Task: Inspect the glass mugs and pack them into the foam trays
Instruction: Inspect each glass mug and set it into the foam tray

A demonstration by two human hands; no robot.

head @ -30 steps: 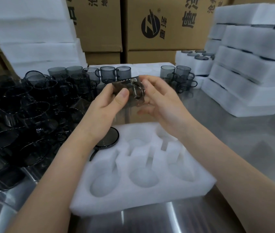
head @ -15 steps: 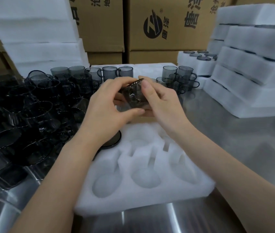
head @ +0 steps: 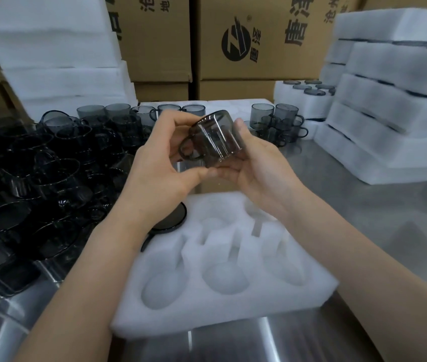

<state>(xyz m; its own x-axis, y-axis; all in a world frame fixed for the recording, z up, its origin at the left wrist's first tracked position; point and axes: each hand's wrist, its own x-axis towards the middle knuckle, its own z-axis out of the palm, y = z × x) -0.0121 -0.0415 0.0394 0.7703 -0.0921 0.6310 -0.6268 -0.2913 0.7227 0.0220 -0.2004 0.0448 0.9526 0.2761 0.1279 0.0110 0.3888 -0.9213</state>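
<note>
The left hand (head: 160, 165) and right hand (head: 259, 168) both curl their fingers round one smoky glass mug (head: 216, 138). It is held tilted, handle toward the left hand, above the far edge of the foam tray (head: 233, 307) lying at the tabletop's (head: 363, 218) near edge. A second mug (head: 172, 218) sits in the tray's far-left pocket, and loose mugs (head: 50, 163) crowd the left side.

Cardboard box (head: 236, 66): round black logo, "唐泽" characters; neighbouring box (head: 155, 48) print cropped.
</note>
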